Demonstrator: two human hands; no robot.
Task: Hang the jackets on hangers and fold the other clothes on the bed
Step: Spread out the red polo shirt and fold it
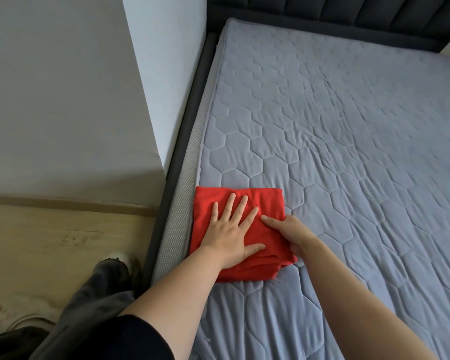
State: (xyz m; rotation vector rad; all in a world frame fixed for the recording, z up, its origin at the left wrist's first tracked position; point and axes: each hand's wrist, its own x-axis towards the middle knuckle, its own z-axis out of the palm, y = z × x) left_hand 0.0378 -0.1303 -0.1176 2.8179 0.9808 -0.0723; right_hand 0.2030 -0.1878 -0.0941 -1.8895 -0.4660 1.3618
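A red garment (260, 201), folded into a small square, lies on the grey quilted mattress (348, 141) close to its left edge. My left hand (231, 229) lies flat on top of it, fingers straight and spread. My right hand (289, 232) holds the garment's right edge, its thumb on top of the cloth and its fingers hidden beneath or beside it. No jacket or hanger is in view.
A dark bed frame (192, 110) runs along the mattress's left side, with a dark padded headboard (348, 14) at the far end. A white wall corner (146, 100) stands left of the bed. My leg and shoe (115, 266) are on the wooden floor (50, 237).
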